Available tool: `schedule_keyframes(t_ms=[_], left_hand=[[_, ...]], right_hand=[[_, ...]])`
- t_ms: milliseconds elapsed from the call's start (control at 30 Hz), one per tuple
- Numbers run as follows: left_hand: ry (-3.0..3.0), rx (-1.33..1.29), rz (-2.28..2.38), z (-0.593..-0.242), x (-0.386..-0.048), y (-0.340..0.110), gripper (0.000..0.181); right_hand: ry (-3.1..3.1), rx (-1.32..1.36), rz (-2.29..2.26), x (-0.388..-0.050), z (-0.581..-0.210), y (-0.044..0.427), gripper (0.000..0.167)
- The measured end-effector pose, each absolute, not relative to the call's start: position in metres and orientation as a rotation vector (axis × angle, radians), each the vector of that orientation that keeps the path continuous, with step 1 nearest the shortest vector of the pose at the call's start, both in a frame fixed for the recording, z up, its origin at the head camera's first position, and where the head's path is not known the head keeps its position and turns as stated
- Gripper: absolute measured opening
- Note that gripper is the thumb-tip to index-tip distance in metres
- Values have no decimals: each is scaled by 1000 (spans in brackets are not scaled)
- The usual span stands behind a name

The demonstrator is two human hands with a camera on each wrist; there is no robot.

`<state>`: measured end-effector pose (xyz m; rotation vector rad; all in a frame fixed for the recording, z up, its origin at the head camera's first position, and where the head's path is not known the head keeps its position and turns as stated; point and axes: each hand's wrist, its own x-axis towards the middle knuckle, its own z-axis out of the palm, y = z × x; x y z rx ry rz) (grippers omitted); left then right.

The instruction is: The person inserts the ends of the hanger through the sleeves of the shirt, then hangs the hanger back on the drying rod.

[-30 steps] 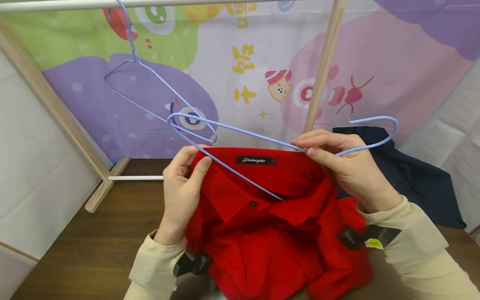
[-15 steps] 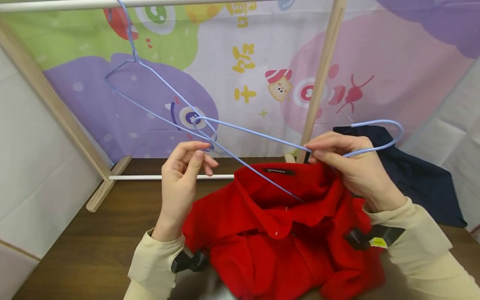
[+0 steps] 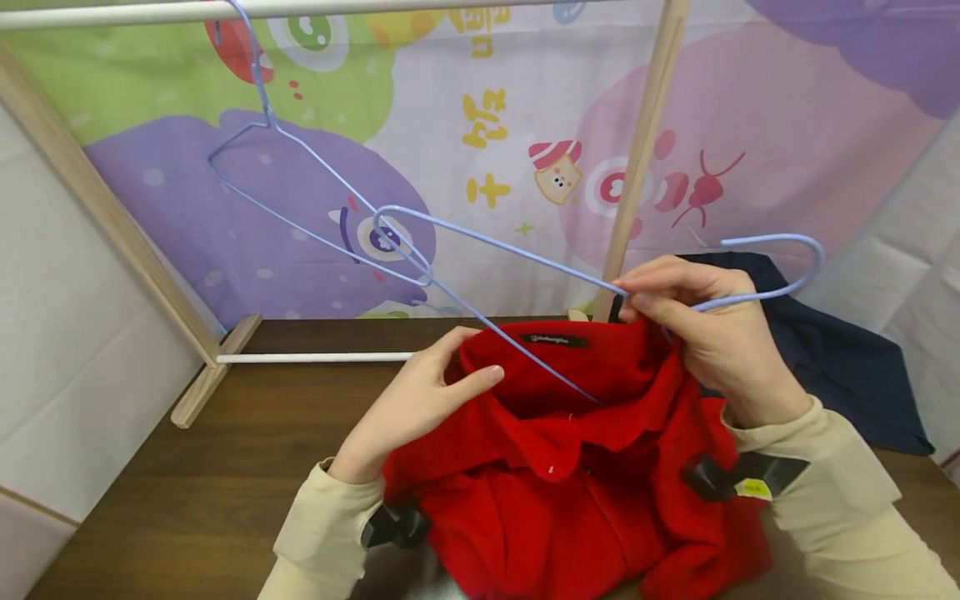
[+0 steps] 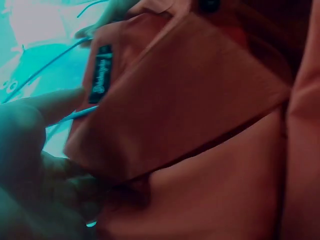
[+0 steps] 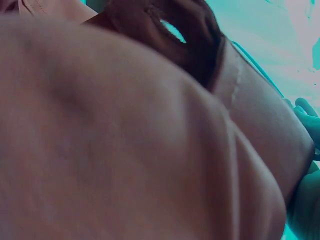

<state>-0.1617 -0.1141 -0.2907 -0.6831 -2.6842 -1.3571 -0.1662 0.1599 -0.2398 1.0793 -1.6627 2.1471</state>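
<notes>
A red collared shirt [image 3: 525, 467] hangs below my hands, its dark neck label showing. My right hand [image 3: 697, 325] pinches a light-blue clothes hanger [image 3: 510, 247] near the base of its hook, with the shirt collar's right side at the fingers. One hanger arm sticks out to the left above the collar; its lower bar runs down into the neck opening, where the rest is hidden. My left hand [image 3: 412, 400] is at the collar's left side, thumb straight over the inside and fingers partly hidden behind. The left wrist view shows the thumb [image 4: 60, 104] apart from the fingers below.
Another blue hanger [image 3: 322, 162] hangs from the white rail [image 3: 135, 10] of a wooden rack, behind my hanger's tip. Dark navy cloth [image 3: 840, 367] lies at the right. A rack post [image 3: 648, 142] stands before the patterned backdrop; the tabletop [image 3: 247, 467] is brown wood.
My left hand let go of the collar, drew away, then came back right to the collar's left side. The shirt's left side dropped and shifted right. My right hand kept hold of the hanger.
</notes>
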Motion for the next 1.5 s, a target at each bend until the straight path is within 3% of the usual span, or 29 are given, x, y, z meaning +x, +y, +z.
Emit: schedule_keyframes(t_ms=[167, 533, 1000, 1267, 1500], left_hand=[[-2640, -685, -1267, -293, -162, -111, 10], [-2336, -496, -1504, -276, -153, -122, 15], [-2263, -703, -1738, -271, -140, -123, 24], [-2198, -470, -1491, -273, -143, -120, 18], [-2105, -425, -1364, -274, -145, -121, 19]], right_hand=[[-1615, 1089, 2160, -166, -240, 161, 22], [-1793, 1078, 2201, -164, -243, 169, 26], [-1969, 1123, 2124, -165, -247, 173, 26], [-2006, 1155, 2135, -167, -249, 176, 26], [-2149, 1087, 1982, -163, -250, 184, 23]])
